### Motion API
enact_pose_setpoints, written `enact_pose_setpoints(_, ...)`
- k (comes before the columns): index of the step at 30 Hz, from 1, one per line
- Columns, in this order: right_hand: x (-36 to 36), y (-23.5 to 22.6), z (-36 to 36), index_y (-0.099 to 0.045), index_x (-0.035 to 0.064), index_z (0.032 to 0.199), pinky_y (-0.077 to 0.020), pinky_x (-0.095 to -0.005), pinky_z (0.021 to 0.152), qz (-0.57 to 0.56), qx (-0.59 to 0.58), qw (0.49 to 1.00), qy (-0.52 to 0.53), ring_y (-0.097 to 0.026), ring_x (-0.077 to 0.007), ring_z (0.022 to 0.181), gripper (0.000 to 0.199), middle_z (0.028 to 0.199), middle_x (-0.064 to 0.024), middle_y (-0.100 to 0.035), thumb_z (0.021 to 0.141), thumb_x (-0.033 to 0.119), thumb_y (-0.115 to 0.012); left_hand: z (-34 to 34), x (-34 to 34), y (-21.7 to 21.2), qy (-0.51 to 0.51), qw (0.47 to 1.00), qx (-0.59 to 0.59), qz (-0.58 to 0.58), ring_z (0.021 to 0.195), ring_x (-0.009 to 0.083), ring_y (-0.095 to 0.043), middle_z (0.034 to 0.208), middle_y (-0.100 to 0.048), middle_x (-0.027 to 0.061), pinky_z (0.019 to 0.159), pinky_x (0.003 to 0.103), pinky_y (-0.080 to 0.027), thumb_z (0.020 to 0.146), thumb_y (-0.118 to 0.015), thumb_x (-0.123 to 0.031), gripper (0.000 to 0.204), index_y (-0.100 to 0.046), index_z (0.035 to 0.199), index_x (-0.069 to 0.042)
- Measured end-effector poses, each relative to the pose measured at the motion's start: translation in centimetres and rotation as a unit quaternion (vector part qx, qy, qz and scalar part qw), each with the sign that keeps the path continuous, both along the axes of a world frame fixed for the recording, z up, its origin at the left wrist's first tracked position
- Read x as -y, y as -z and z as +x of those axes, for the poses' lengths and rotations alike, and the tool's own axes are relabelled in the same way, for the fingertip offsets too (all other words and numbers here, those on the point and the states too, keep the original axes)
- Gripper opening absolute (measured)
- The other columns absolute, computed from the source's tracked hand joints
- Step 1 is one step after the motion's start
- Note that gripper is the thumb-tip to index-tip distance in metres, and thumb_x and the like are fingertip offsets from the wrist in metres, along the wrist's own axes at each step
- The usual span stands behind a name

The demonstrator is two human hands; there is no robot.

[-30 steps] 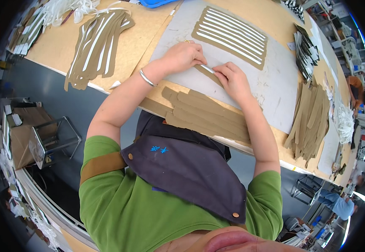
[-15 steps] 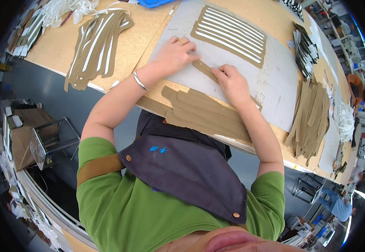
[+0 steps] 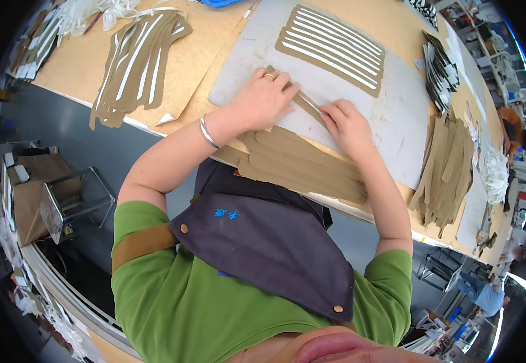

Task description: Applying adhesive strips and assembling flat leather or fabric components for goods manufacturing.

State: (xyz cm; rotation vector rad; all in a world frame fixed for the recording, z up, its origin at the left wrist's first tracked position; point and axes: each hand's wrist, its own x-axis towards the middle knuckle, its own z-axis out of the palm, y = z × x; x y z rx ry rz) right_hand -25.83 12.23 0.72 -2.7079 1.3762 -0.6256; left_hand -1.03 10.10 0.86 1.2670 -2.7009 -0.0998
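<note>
A narrow brown fabric strip [image 3: 313, 112] lies slantwise on the grey board, partly hidden by my hands. Along it runs a thin white tape [image 3: 307, 101] between my two hands. My left hand [image 3: 266, 101], wearing a ring and a bangle, is closed over the strip's far left part with bent fingers. My right hand [image 3: 349, 126] pinches at the near right end of the visible tape. Just below both hands, a pile of plain brown strips [image 3: 302, 162] lies along the table's front edge. Beyond them rests a row of brown strips with white tapes [image 3: 332, 51].
At left, a bundle of taped brown strips [image 3: 136, 66] overhangs the table edge. White tape coils [image 3: 96, 11] lie behind it. More brown strips [image 3: 444, 172] and dark pieces [image 3: 440, 72] are at right. The grey board [image 3: 245, 54] covers the middle. A metal-framed stool [image 3: 78, 202] stands at lower left.
My left hand has moved slightly right and nearer my body along the strip. My right hand has shifted a little right. White tape now shows on the strip, which looked bare earlier.
</note>
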Motion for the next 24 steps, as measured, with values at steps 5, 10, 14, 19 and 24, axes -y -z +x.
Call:
enact_pose_setpoints(5,-1.5,-0.4,-1.3,-0.069,0.0123,0.096,-0.0545,-0.035,0.071,0.004,0.012,1.0,0.017,-0.063,-0.0236,0.087,0.012,0.09,-0.0028,-0.062,0.084,0.014,-0.07,-1.3,-1.9,-1.3,-0.007,0.999,0.049,0.009,0.134,0.0369,-0.043,0.137,-0.049,0.0127,0.107,0.056,-0.032,0.094,-0.053,-0.052,0.058,-0.051,0.137,-0.014)
enact_pose_setpoints(10,-0.5,-0.1,0.4,-0.068,0.0123,0.095,-0.0543,-0.0357,0.071,-0.015,0.025,0.999,0.032,-0.063,-0.0228,0.089,0.011,0.091,-0.0026,-0.062,0.084,0.014,-0.07,0.5,-0.1,-0.1,-0.116,0.988,0.041,-0.094,0.135,0.0331,-0.042,0.136,-0.049,0.0135,0.107,0.052,-0.032,0.092,-0.057,-0.048,0.062,-0.047,0.139,-0.008)
enact_pose_setpoints(14,2.2,1.0,2.7,-0.068,0.0124,0.093,-0.0543,-0.0356,0.071,-0.027,0.036,0.999,0.011,-0.062,-0.0223,0.09,0.01,0.09,-0.0025,-0.061,0.084,0.016,-0.07,-2.0,-1.3,0.4,-0.044,0.998,-0.031,-0.03,0.131,0.0287,-0.046,0.132,-0.051,0.0139,0.103,0.047,-0.035,0.09,-0.062,-0.041,0.062,-0.047,0.137,-0.002)
enact_pose_setpoints(19,0.8,0.2,0.6,-0.069,0.013,0.092,-0.0545,-0.0356,0.07,0.029,0.021,0.999,0.021,-0.063,-0.0225,0.089,0.009,0.09,-0.0024,-0.061,0.084,0.017,-0.07,-2.6,-1.9,0.2,-0.03,0.999,-0.006,0.011,0.125,0.0317,-0.051,0.13,-0.052,0.0137,0.1,0.049,-0.036,0.09,-0.062,-0.044,0.062,-0.048,0.137,-0.005)
enact_pose_setpoints(24,-0.1,-0.2,-0.4,-0.068,0.0134,0.093,-0.0547,-0.0363,0.071,0.017,0.011,1.0,0.013,-0.063,-0.0231,0.089,0.009,0.09,-0.0026,-0.062,0.085,0.017,-0.07,-2.7,-2.7,-1.1,-0.014,0.999,0.02,0.029,0.124,0.0351,-0.05,0.132,-0.052,0.0125,0.101,0.055,-0.034,0.088,-0.061,-0.051,0.064,-0.05,0.137,-0.011)
